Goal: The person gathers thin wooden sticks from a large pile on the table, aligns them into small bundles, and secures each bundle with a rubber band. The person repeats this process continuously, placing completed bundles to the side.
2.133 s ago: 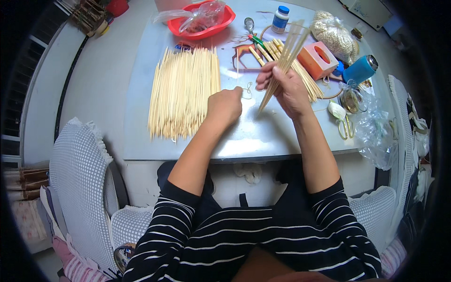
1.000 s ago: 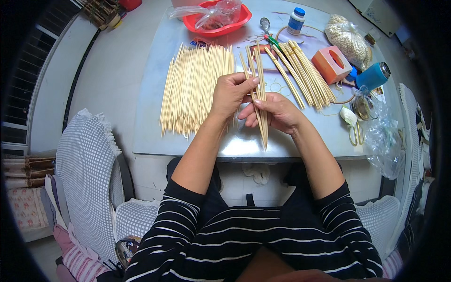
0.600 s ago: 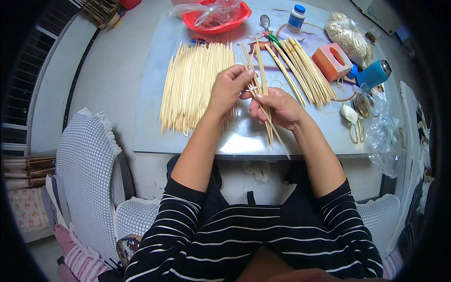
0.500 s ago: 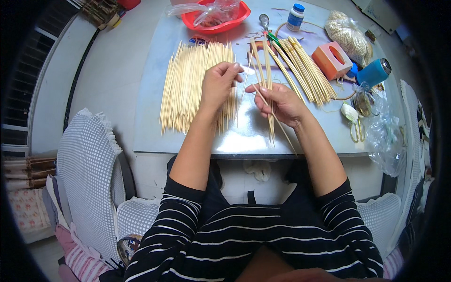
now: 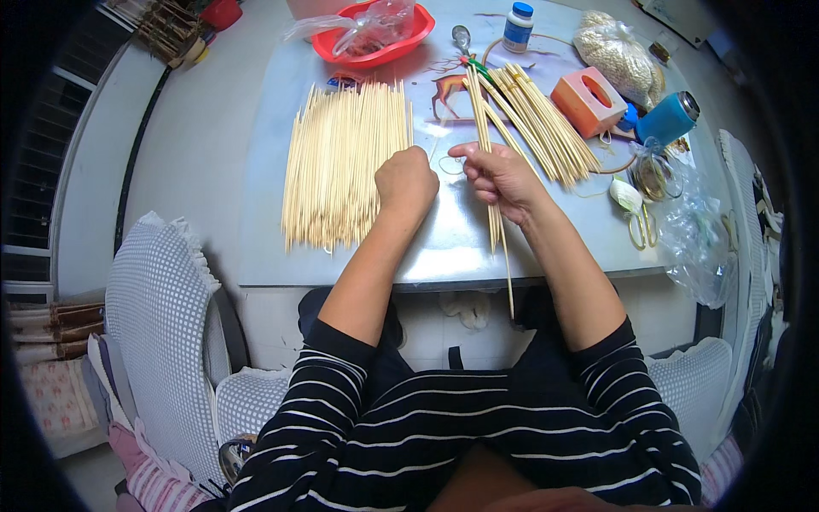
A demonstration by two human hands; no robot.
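A wide pile of thin pale bamboo skewers [image 5: 339, 162] lies side by side on the left of the table. At its right edge my left hand [image 5: 407, 186] is closed with the knuckles up; its fingertips are hidden, so what it pinches cannot be seen. My right hand [image 5: 505, 177] holds a few bamboo skewers [image 5: 479, 115] nearly upright between thumb and fingers, one reaching lower than the others, past the table's front edge. Right behind that hand, a slanted bundle of skewers [image 5: 546, 119] lies on the table.
Along the back stand a red basin [image 5: 375, 58] with a plastic bag, a spoon [image 5: 461, 37] and a white bottle [image 5: 518, 30]. To the right are an orange box [image 5: 589, 102], a bag of pale pieces [image 5: 616, 55], a blue flask [image 5: 670, 119], scissors [image 5: 640, 226] and clear plastic [image 5: 695, 243].
My left hand has turned over and closed, moving slightly lower. In my right hand, the slanting skewer has swung closer in line with the others. The whole view has shifted a little.
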